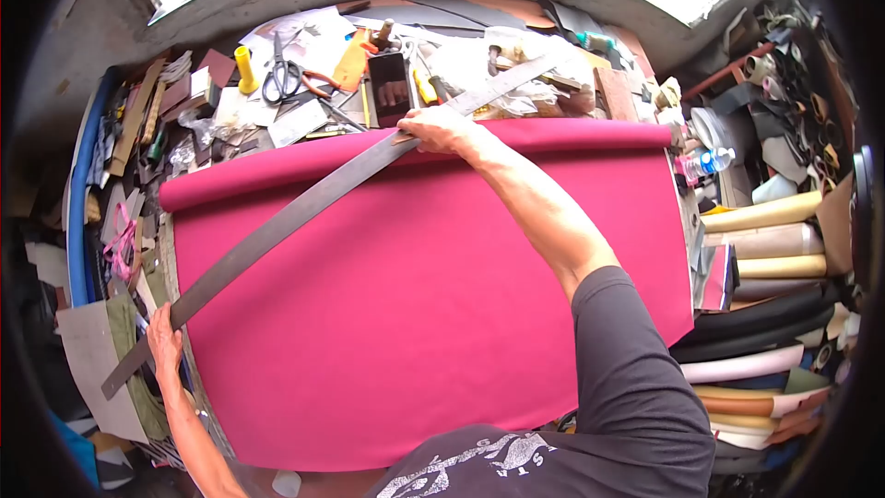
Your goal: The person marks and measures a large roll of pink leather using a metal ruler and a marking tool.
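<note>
A long flat grey straightedge (pixel 286 212) runs diagonally over a sheet of magenta material (pixel 424 314). My left hand (pixel 166 341) is closed on it near its lower left end, beside the sheet's left edge. Farther up, my right hand (pixel 441 132) grips the same straightedge where it crosses the rolled part of the sheet (pixel 267 169). Beyond that hand the far end of the straightedge reaches over the clutter at the back. The magenta sheet lies unrolled toward my body, its roll along the far side.
Scissors (pixel 280 74), orange-handled pliers (pixel 321 83), a yellow tube (pixel 245 71) and a phone-like dark slab (pixel 389 89) lie behind the roll. Rolls of material (pixel 751 267) are stacked at the right, near a plastic bottle (pixel 712 162). A pink cord (pixel 120 242) lies at the left.
</note>
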Demonstrator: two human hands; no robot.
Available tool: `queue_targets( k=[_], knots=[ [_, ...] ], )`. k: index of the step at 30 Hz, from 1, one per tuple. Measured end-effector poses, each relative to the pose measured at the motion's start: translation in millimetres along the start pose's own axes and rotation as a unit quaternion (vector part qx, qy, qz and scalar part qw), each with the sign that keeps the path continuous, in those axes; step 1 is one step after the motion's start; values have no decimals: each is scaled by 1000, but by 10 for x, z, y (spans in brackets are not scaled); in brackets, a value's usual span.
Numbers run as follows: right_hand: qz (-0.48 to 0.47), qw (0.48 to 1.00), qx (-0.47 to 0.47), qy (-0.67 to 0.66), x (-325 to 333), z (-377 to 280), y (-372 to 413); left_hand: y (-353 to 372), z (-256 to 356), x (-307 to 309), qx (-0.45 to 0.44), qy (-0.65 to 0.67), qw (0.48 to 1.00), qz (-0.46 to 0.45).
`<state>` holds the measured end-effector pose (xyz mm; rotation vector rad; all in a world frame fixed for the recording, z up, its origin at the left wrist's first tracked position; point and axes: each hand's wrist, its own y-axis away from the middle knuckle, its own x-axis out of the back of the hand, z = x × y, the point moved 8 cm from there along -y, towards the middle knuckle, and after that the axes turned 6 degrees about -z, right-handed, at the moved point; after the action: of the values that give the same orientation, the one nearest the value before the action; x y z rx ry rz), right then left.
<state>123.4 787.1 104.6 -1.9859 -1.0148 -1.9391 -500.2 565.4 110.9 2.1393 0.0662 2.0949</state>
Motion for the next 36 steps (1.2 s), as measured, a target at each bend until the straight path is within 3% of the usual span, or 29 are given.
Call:
queue_targets(
  k=[1, 3, 5, 7, 9, 11, 12, 15, 18, 21, 27, 31, 36],
  knots=[
    [-3, 1000, 1, 13, -77, 29, -44, 26, -9, -17, -3, 0, 1000, 12],
    [79, 997, 17, -5, -22, 7, 20, 74, -29, 6, -6, 1, 999, 46],
    [71, 995, 51, 51, 151, -173, 173, 41, -70, -56, 12, 8, 999, 38],
    [79, 995, 2, 69, 102, -166, 43, 45, -111, -27, 19, 20, 999, 28],
    [76, 995, -1, 70, 82, -104, -43, 172, -225, 264, 11, 13, 994, 109],
    [130, 991, -14, 7, 499, -194, 306, 257, -74, 440, -39, 20, 988, 148],
    [180, 982, 5, 49, 631, -271, 520, 332, 1, 586, -25, 19, 989, 147],
    [179, 980, -65, -51, 1060, -393, 1322, 536, 164, 1048, 23, 0, 989, 147],
    [235, 967, -65, -73, 1226, -470, 2159, 694, 512, 1360, -11, 10, 986, 166],
    [255, 961, -78, -72, 1004, -353, 2901, 732, 1075, 1455, -79, 22, 984, 161],
    [203, 956, -206, -43, 64, 244, 3966, 586, 2392, 1328, -151, 87, 978, 117],
    [172, 943, -273, -82, -509, 625, 4390, 449, 2996, 1087, -211, 94, 969, 84],
    [149, 932, -301, -133, -1072, 861, 4604, 258, 3433, 705, -219, 99, 970, 43]
  ],
)
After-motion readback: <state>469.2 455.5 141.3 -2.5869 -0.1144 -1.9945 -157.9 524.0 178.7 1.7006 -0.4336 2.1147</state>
